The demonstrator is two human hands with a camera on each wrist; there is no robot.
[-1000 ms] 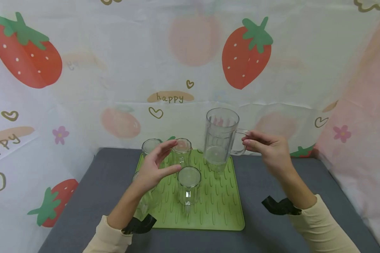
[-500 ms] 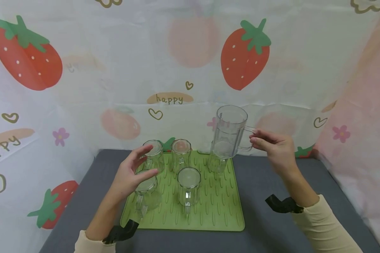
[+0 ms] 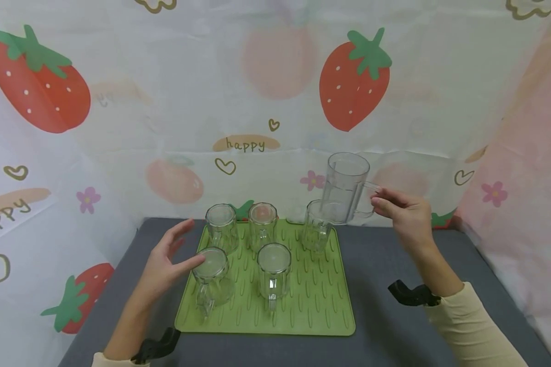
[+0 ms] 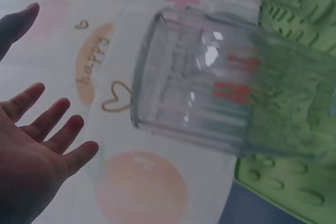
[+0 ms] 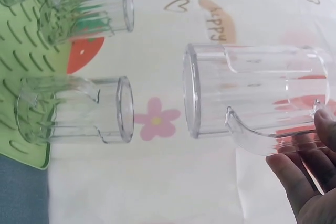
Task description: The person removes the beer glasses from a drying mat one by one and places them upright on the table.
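Right hand (image 3: 408, 219): thumb and fingers (image 5: 291, 177) pinched on the handle of a raised mug (image 3: 344, 191), clear, mouth up, leaning slightly. It hangs in the air beyond the back right of the green mat (image 3: 303, 317). In the head view its base crosses the back-right mug (image 3: 316, 234); the right wrist view shows a gap between the two.

Left hand (image 3: 160, 265): fingers spread wide, holding nothing, near the front-left mug (image 3: 211, 278). Left wrist view confirms air between palm and glass.

On handling: the step looks like a one-handed carry. The whole load hangs off to one side of the grip, so a firm pinch and a level wrist seem wise; a loose one would probably let the mug swing. Best to keep its base well above its neighbour, as clear walls make gaps hard to judge. For any turning over, the free palm could steady the body.

Count: six mugs. One aloft; five on the mat, all base up. Back row three: back-left mug (image 3: 221, 229), back-middle mug (image 3: 263, 227), back-right. Front row two: front-left and front-middle mug (image 3: 274, 272). One mat, one grey counter (image 3: 369, 316). Two black wristbands (image 3: 410, 294), one per arm.
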